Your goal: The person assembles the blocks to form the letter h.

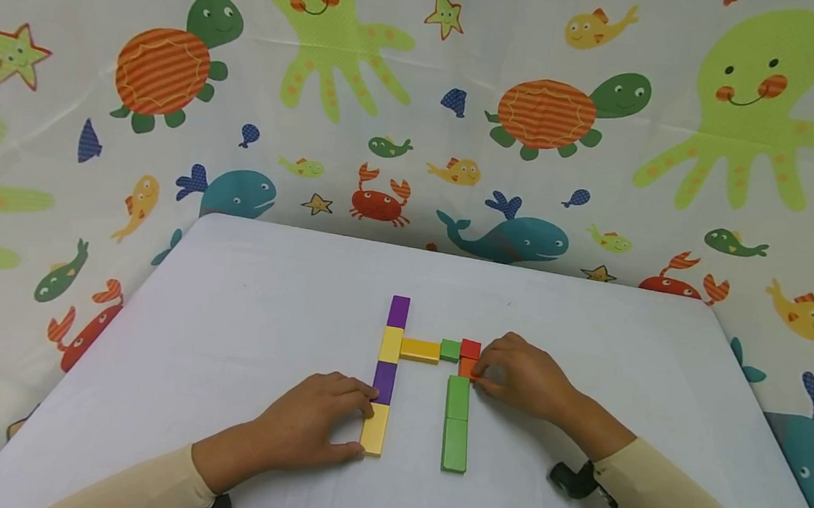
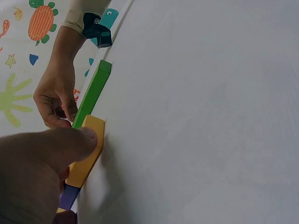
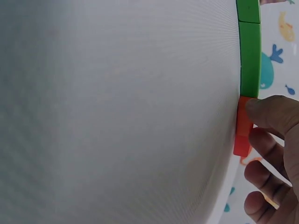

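My left hand lies along the left column of blocks. Its fingertips touch near the join of the lower purple block and the bottom yellow block; in the left wrist view its thumb rests against the yellow block. Across the figure, my right hand holds an orange block with thumb and index finger at its right side. A red block sits directly above the orange one, and two green blocks stand end to end below. In the right wrist view, the thumb touches the orange block.
Another yellow block and a purple block top the left column. A horizontal yellow block and a small green block bridge the columns. The white-covered table ends at a sea-animal curtain.
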A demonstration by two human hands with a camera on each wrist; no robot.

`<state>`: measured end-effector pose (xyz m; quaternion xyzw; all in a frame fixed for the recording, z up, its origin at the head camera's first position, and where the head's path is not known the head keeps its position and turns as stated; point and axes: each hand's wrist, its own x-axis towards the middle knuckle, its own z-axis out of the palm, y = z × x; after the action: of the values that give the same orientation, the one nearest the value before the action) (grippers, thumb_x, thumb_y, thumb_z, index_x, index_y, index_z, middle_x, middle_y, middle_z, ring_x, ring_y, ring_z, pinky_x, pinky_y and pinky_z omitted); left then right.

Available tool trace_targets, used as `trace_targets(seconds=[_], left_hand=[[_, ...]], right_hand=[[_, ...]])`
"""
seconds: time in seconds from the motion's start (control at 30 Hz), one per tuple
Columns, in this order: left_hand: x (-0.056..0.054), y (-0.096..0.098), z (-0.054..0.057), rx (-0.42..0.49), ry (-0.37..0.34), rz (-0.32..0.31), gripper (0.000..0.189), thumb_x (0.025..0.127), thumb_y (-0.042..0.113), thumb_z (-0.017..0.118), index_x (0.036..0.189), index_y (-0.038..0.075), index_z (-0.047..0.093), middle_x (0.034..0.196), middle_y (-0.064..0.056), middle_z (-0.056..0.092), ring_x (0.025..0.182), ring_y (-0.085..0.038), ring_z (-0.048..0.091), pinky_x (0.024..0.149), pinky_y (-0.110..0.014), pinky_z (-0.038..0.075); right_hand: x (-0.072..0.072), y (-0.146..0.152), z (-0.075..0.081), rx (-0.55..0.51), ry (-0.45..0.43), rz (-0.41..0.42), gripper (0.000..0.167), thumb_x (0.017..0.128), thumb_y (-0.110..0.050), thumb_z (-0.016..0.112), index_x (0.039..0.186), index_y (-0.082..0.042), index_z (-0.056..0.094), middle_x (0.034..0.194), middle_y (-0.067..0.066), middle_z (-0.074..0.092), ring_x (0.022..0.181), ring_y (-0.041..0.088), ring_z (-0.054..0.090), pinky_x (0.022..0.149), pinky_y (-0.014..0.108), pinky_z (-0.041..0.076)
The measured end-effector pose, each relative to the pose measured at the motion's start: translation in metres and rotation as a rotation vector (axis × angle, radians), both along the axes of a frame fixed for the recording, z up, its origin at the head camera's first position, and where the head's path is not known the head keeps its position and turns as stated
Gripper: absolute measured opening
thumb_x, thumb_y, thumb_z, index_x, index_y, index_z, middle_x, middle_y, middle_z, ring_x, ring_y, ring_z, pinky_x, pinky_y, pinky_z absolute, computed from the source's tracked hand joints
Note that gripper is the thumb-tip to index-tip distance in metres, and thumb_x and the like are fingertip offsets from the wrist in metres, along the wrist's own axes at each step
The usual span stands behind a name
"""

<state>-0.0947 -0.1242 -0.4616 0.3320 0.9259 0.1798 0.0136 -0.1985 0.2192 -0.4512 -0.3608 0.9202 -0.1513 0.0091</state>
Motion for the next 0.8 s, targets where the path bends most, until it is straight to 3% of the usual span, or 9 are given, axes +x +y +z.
trace_targets(seconds=[0.17,0.3,0.47,0.63,0.8], left_hand=[[0.0,0.0,0.0,0.0,-0.002,0.001,0.034,0.084,0.039,0.084,0.11,0.022,0.069,0.135,0.008,0.063,0.119,-0.015,0.059,0.1,-0.044,0.049],[0.0,0.0,0.0,-0.001,0.002,-0.001,0.036,0.084,0.041,0.084,0.111,0.023,0.069,0.135,0.008,0.063,0.12,-0.015,0.059,0.101,-0.043,0.049],[0.0,0.0,-0.001,0.0,-0.003,-0.001,0.037,0.084,0.042,0.083,0.112,0.024,0.069,0.136,0.008,0.063,0.121,-0.014,0.059,0.102,-0.042,0.049],[0.0,0.0,-0.002,0.009,0.001,-0.002,0.037,0.083,0.042,0.084,0.111,0.024,0.069,0.135,0.008,0.063,0.12,-0.015,0.059,0.1,-0.043,0.05],[0.0,0.0,-0.003,0.012,0.017,-0.008,0.036,0.083,0.041,0.084,0.111,0.024,0.069,0.134,0.008,0.063,0.119,-0.015,0.059,0.099,-0.043,0.05]], right_hand=[[0.001,0.0,-0.001,0.0,0.001,-0.009,0.016,0.084,-0.023,0.086,0.095,-0.028,0.076,0.099,-0.015,0.068,0.104,0.013,0.057,0.085,0.032,0.056],[0.009,0.0,0.003,-0.008,0.007,-0.008,0.016,0.083,-0.028,0.086,0.096,-0.031,0.076,0.104,-0.016,0.067,0.107,0.011,0.057,0.086,0.031,0.056],[0.029,-0.002,0.011,0.007,0.002,0.12,0.023,0.088,-0.036,0.081,0.109,-0.03,0.076,0.116,-0.016,0.065,0.117,0.01,0.055,0.095,0.032,0.054],[0.047,0.0,0.013,0.072,-0.064,0.242,0.035,0.096,-0.042,0.071,0.13,-0.031,0.07,0.139,-0.012,0.06,0.135,0.015,0.05,0.108,0.045,0.046],[0.057,0.005,0.009,0.072,-0.088,0.324,0.037,0.098,-0.041,0.068,0.134,-0.031,0.069,0.148,-0.01,0.055,0.143,0.018,0.043,0.109,0.05,0.044]])
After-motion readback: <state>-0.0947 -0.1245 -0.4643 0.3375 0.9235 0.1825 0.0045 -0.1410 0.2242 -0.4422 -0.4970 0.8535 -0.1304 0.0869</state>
